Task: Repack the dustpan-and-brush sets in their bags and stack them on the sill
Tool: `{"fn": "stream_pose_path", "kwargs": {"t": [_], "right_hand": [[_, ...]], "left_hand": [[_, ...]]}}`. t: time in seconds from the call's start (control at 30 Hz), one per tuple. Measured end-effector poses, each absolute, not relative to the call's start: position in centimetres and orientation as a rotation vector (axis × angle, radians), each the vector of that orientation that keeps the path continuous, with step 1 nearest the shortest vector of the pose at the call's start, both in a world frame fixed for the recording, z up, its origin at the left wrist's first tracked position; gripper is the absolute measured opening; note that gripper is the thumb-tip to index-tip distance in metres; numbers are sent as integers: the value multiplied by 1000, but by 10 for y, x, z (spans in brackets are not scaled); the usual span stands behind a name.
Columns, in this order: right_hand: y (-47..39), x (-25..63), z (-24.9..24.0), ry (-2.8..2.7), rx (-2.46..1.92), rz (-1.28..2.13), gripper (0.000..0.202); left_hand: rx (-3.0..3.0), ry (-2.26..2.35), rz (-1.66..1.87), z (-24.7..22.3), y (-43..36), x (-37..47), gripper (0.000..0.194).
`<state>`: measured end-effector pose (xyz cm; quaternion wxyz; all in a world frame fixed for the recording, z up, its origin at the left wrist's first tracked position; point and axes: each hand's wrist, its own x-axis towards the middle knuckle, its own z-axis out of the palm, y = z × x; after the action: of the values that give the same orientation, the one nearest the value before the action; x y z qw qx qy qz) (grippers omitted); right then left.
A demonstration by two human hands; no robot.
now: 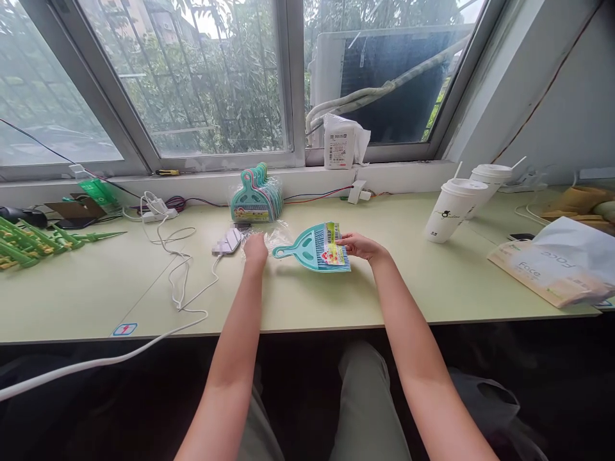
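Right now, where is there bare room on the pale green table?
Free: between the right hand, holding a turquoise plastic dustpan, and the white lidded cups; front left, between the green spiky plastic pieces and white cable. Crowded: around the left hand, with clear plastic wrap and pastel plastic dustpans.

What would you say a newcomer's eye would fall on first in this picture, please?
Probably the turquoise dustpan set, held at its brush end by the right hand over the middle of the desk, with the left hand at some clear plastic film beside it. After that, the bundle of similar dustpans behind, and two white lidded cups at the right.
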<state>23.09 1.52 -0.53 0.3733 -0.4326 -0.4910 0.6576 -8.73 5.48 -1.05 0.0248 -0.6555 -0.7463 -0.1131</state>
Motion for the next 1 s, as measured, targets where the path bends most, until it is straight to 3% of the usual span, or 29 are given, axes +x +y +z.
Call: {"fn": "stream_pose_path", "kwargs": {"t": [0.2, 0.53, 1.0], "right_hand": [[20, 233, -12, -1070, -1197, 1580, 12], [14, 195, -8, -1100, -1127, 1514, 10], [15, 155, -20, -903, -931, 1297, 7]], "left_hand": [[-2060, -2327, -480, -16, 59, -93, 19], [-2087, -2127, -1166, -10, 49, -60, 18], [-2268, -1690, -1219, 4, 22, -26, 29]]}}
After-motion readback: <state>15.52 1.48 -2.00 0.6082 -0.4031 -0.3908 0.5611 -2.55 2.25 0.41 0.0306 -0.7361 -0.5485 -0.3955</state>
